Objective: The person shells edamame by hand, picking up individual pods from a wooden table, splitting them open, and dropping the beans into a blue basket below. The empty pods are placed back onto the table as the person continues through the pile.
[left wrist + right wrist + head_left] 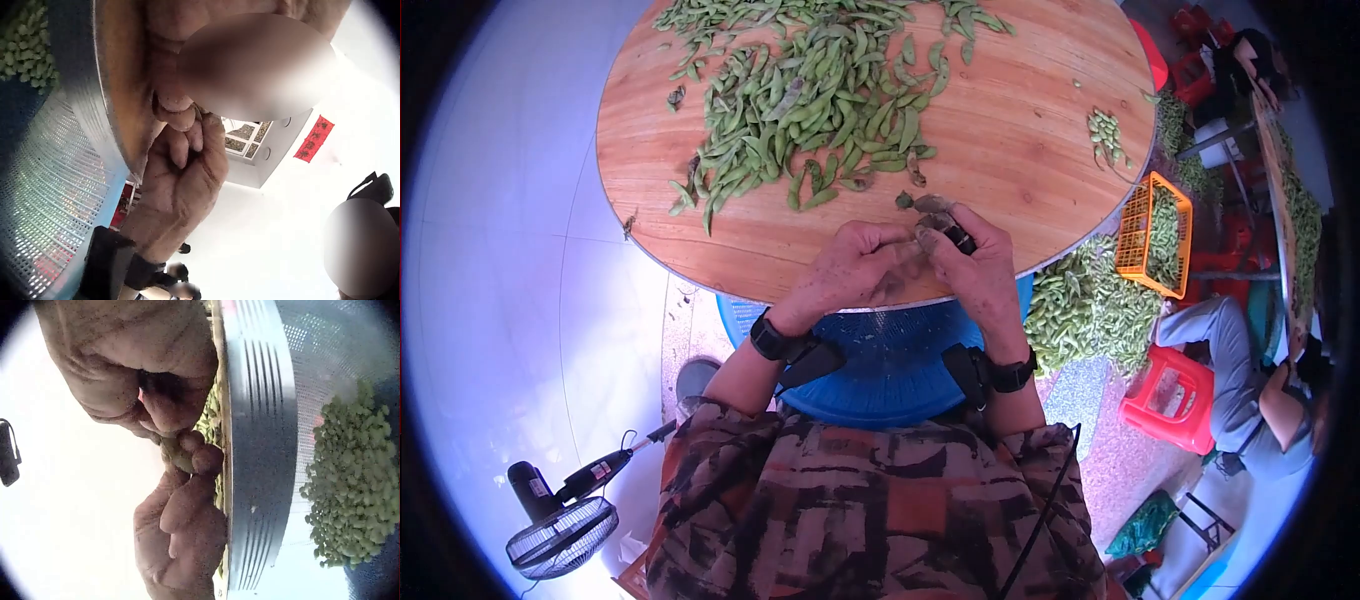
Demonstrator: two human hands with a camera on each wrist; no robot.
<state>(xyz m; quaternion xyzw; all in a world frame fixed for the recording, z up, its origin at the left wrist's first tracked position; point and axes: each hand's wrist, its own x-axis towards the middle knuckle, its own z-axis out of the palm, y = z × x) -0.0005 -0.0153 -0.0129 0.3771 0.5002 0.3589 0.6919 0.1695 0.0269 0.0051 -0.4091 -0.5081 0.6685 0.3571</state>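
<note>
At the near table edge in the head view, the left hand (850, 268) and right hand (982, 272) meet, with fingers curled. Between their fingertips the right wrist view shows a green pod (179, 456), pinched by the right hand (134, 356) from above and the left hand (181, 540) from below. A black band (960, 238) circles a digit of the right hand. Dark, withered bits (932, 203) lie by its fingertips. Beyond the hands spreads a pile of green pods (800, 110). Shelled beans (356, 487) lie in a blue basin (880, 375) below the edge.
The round wooden table (1040, 150) bears a small bean cluster (1104, 135) at right. On the floor to the right are more pods (1090, 310), an orange crate (1135, 235), a red stool (1170, 400) and a seated person. A fan (562, 538) stands lower left.
</note>
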